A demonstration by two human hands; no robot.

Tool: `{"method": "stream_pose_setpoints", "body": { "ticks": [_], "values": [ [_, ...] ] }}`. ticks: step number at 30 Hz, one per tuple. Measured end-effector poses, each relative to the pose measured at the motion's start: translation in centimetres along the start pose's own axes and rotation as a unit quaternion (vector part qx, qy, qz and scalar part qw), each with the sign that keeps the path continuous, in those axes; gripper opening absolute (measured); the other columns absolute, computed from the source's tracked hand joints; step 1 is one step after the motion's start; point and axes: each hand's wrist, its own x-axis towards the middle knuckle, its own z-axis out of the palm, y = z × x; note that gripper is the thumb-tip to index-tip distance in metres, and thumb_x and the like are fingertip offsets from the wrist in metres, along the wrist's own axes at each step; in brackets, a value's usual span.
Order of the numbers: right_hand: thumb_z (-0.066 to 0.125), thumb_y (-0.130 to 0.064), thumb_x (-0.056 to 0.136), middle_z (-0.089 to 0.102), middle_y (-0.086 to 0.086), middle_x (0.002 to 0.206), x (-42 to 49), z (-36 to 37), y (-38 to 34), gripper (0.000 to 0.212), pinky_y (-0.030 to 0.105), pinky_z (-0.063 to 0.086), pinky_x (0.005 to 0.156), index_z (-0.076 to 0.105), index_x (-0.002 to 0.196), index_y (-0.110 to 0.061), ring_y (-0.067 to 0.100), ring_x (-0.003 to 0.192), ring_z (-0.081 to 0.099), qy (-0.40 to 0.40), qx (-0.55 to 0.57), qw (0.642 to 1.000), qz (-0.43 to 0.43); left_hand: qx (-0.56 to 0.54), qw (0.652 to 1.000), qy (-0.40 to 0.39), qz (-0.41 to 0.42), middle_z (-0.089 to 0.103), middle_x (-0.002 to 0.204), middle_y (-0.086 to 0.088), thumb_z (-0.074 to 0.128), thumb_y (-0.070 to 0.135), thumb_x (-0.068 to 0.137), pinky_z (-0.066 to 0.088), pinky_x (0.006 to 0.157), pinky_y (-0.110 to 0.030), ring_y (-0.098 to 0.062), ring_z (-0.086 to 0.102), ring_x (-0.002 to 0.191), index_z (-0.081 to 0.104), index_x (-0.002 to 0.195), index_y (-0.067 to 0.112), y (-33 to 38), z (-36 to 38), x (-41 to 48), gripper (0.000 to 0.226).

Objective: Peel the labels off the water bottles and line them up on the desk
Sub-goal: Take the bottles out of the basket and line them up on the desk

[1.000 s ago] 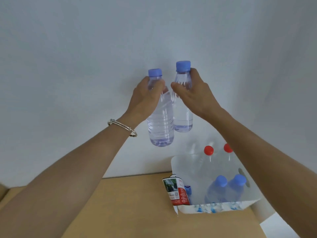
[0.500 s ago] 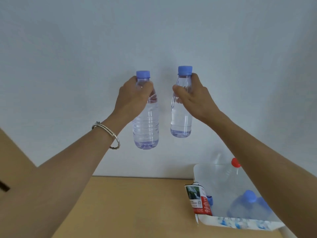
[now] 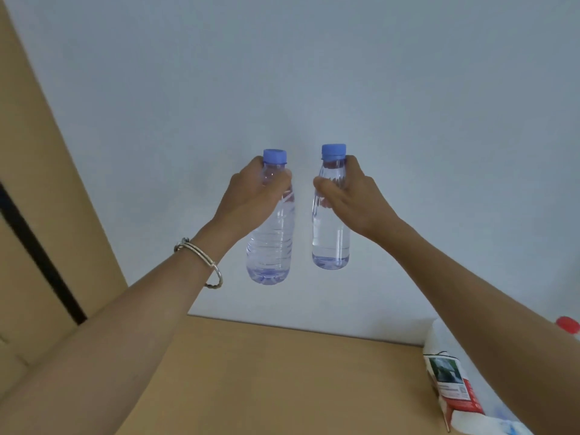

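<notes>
Pale grey wall (image 3: 314, 73) across the back, tan wooden surface (image 3: 282, 378) below, tan panel (image 3: 37, 215) with a dark strip (image 3: 40, 252) at the left edge. From the head view: grips two clear water bottles aloft, well above the surface, upright and just apart. Wraps left hand (image 3: 251, 196), fingers curled tight round neck and shoulder, on the left bottle (image 3: 270, 252). Wraps right hand (image 3: 354, 196) likewise, thumb and fingers curled round the upper part, on the right bottle (image 3: 331, 243). Shows a blue cap (image 3: 274, 157) on each, no label on either body, and a silver bracelet (image 3: 201, 260) below the left hand. Looks to be the lining-up step for this pair: peeling seemingly done, neither bottle set down yet. Calls next for lowering both onto the surface, bases flat, side by side, then loosening the fingers. Cuts off a white container (image 3: 437, 337) at the lower right, partly behind the right forearm (image 3: 470, 293), with a red-and-white label (image 3: 452, 384) at its edge and a red cap (image 3: 568, 325) barely peeking. Cannot tell how many bottles sit inside, nor read the label print.
</notes>
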Motion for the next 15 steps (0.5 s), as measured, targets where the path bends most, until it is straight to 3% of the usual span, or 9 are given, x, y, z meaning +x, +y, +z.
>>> {"method": "stream_pose_setpoints", "body": {
  "ticks": [3, 9, 15],
  "values": [
    [0.052, -0.032, 0.092, 0.065, 0.007, 0.091, 0.3, 6.5, -2.4, 0.026, 0.033, 0.047, 0.067, 0.041, 0.109, -0.016, 0.024, 0.078, 0.063, -0.023, -0.012, 1.000, 0.008, 0.011, 0.999, -0.027, -0.016, 0.061, 0.099, 0.008, 0.048, 0.041, 0.092, 0.036, 0.067, -0.015, -0.009, 0.057, 0.086, 0.056, 0.105, 0.025, -5.5, -4.3, -0.4, 0.022],
    [0.052, -0.032, 0.092, 0.059, 0.003, 0.080, 0.1, 18.7, -3.9, 0.027, 0.027, 0.041, 0.057, 0.038, 0.108, -0.015, 0.014, 0.063, 0.052, -0.102, 0.002, 0.992, 0.070, -0.008, 0.992, -0.083, -0.096, 0.065, 0.106, 0.006, 0.062, 0.040, 0.086, 0.044, 0.080, -0.029, -0.015, 0.060, 0.099, 0.060, 0.107, 0.025, -16.2, -9.7, -2.3, 0.026],
    [0.057, -0.032, 0.089, 0.063, 0.012, 0.100, -0.4, 27.2, -3.0, 0.036, 0.040, 0.050, 0.076, 0.040, 0.113, -0.010, 0.030, 0.088, 0.062, -0.168, -0.010, 0.976, 0.135, -0.038, 0.981, -0.095, -0.166, 0.068, 0.100, 0.008, 0.070, 0.033, 0.082, 0.047, 0.086, -0.031, -0.015, 0.063, 0.098, 0.062, 0.103, 0.026, -24.6, -12.2, -3.6, 0.024]
  ]
}}
